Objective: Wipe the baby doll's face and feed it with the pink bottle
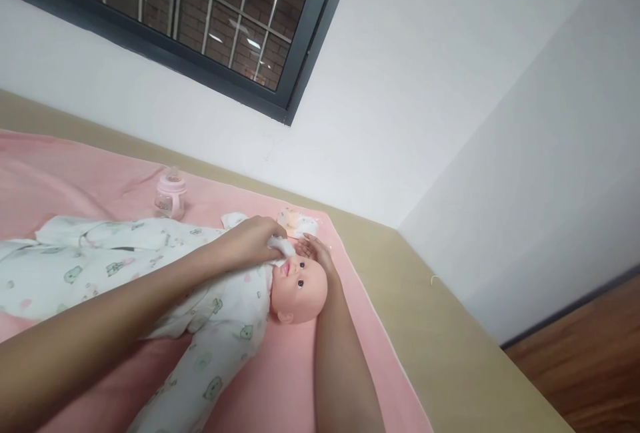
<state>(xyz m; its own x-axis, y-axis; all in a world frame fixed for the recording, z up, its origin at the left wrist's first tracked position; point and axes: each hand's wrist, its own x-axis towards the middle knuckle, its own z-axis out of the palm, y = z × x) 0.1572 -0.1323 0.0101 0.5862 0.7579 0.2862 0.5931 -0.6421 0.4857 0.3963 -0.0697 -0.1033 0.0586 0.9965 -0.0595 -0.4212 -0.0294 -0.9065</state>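
Pinching white cloth (284,246), left hand (259,238) | smooth round-headed doll (306,296) | patterned fabric outfit (233,303)

1 dark-framed barred window (200,9), white walls (415,79), brown wood-grained floor (595,359).

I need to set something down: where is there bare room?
Free: the tan strip between the pink sheet and the right wall; the sheet left of the bottle; and the sheet between the sleeve of the doll and the right forearm. Crowded: by its face, where left hand, right hand, white cloth and patterned item cluster.
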